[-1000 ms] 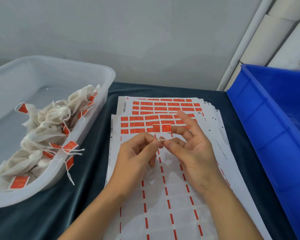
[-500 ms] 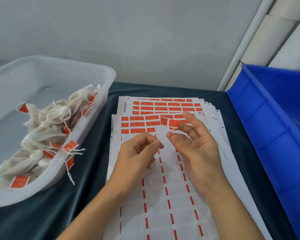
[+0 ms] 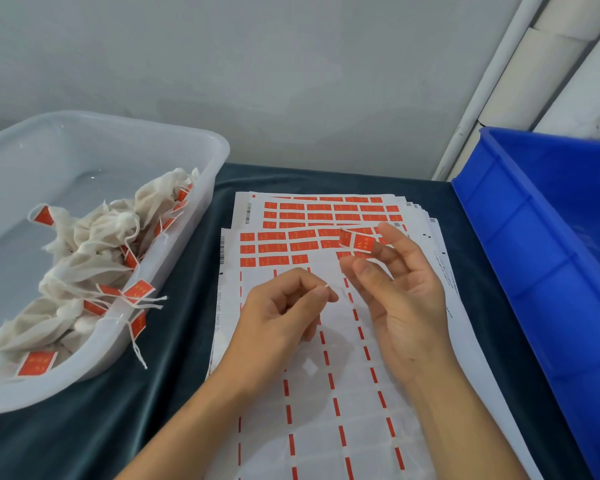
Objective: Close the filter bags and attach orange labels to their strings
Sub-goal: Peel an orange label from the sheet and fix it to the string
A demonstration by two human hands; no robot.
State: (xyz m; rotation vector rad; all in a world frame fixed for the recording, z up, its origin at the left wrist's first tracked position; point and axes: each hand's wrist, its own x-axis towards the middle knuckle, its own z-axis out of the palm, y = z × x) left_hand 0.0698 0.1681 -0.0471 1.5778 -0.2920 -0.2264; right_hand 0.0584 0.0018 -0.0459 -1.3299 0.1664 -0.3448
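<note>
Fingers of the right hand (image 3: 400, 299) spread loosely, an orange label (image 3: 357, 241) stuck to a fingertip; the left hand (image 3: 284, 317) pinches a white string (image 3: 327, 287) between thumb and forefinger. Both hover over label sheets (image 3: 326, 393) on a dark cloth (image 3: 84, 431). A blue crate (image 3: 551, 258) stands right; a clear tub (image 3: 201, 174) left holds labelled filter bags (image 3: 94, 244).

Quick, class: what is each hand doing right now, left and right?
Left hand: fingers curled, pinching the string end.
Right hand: fingers loosely spread, an orange label stuck to a fingertip; not gripping it.
</note>
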